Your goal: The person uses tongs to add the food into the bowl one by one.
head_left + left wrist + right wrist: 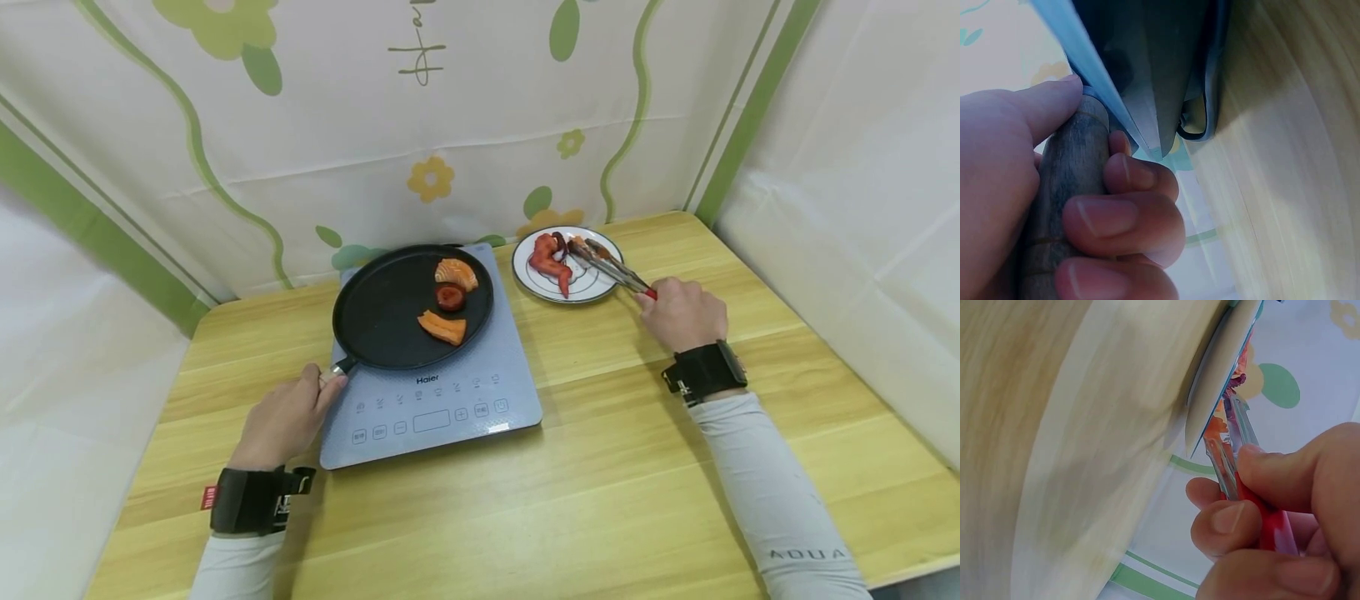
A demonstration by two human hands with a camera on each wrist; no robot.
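In the head view my left hand [281, 417] grips the handle of a black frying pan [382, 308]; the left wrist view shows its fingers curled round the wooden handle [1075, 169]. At the pan's right side lie a ridged orange piece [456, 273], a round dark red slice [450, 297] and a flat orange piece [442, 327]. My right hand [684, 315] holds metal tongs [618, 271] by their red grips [1269, 528]. The tongs' tips are over the white plate [528, 285], at small brown and orange food pieces beside a reddish chicken wing [550, 262].
The pan sits on a grey-blue induction cooker [487, 383] with its control panel toward me. The plate stands right of the cooker on the wooden table [600, 467]. A flowered curtain [360, 125] closes off the back, with white sheeting [847, 167] at the right.
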